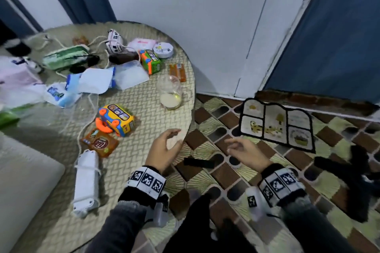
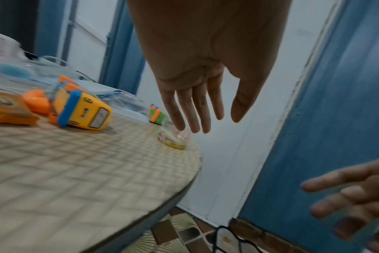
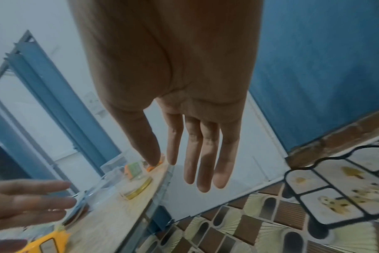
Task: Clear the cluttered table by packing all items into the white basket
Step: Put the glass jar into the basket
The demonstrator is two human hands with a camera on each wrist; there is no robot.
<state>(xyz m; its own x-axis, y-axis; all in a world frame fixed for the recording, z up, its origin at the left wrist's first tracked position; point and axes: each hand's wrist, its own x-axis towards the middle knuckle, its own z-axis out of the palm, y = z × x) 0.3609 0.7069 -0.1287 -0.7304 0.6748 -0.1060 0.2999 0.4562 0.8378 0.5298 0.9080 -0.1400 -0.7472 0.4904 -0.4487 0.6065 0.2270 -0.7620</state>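
A round table (image 1: pixel 144 107) with a woven cover carries the clutter. On it lie a yellow toy bus (image 1: pixel 115 119), a brown chocolate packet (image 1: pixel 99 143), an upturned glass jar (image 1: pixel 171 92) with a gold lid, an orange-green toy bus (image 1: pixel 150 61), orange snack bars (image 1: pixel 178 72), a round tin (image 1: pixel 163 49) and white pouches (image 1: pixel 94 80). A white fabric piece with rope (image 1: pixel 86 181), possibly the flattened basket, lies at the near left. My left hand (image 1: pixel 164 146) hovers open over the table's near right edge and holds nothing. My right hand (image 1: pixel 241 149) hangs open over the floor, right of the table.
A grey cushion (image 1: pixel 24 181) adjoins the table on the left. On the patterned tile floor (image 1: pixel 216 172) lie a black-bordered picture rug (image 1: pixel 275 127) and black items (image 1: pixel 359 172). A white wall and blue door (image 1: pixel 329 37) stand behind.
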